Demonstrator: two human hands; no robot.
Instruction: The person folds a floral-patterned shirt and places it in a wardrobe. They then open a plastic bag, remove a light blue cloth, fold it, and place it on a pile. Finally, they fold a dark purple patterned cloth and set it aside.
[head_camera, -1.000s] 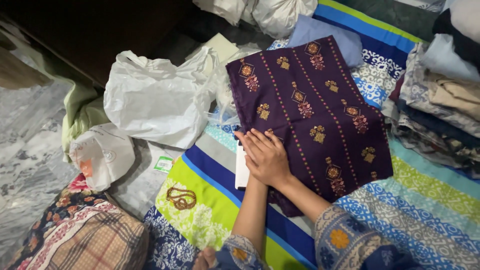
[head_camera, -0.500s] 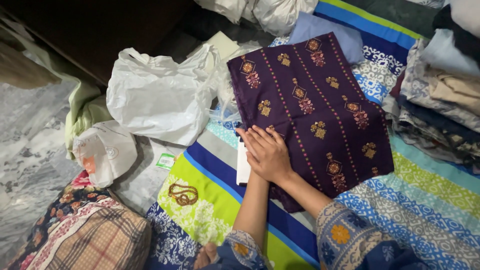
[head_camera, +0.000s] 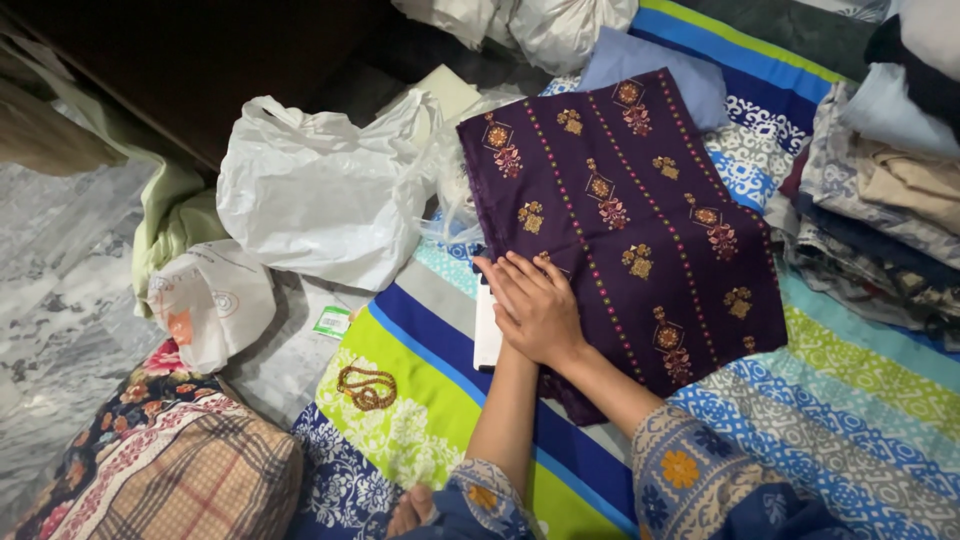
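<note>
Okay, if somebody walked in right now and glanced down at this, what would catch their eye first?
Most likely the dark purple cloth with gold embroidered motifs, spread flat on the bright striped sheet in the middle. Both hands lie stacked on its near left edge, the right hand on top of the left hand, flat, with no grip on anything. To the left a crumpled white plastic bag stands out, and a pile of folded clothes sits at the right.

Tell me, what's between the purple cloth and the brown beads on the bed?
In the head view, a white flat card and blue, grey and green stripes of the striped sheet lie between the purple cloth and brown beads.
</note>
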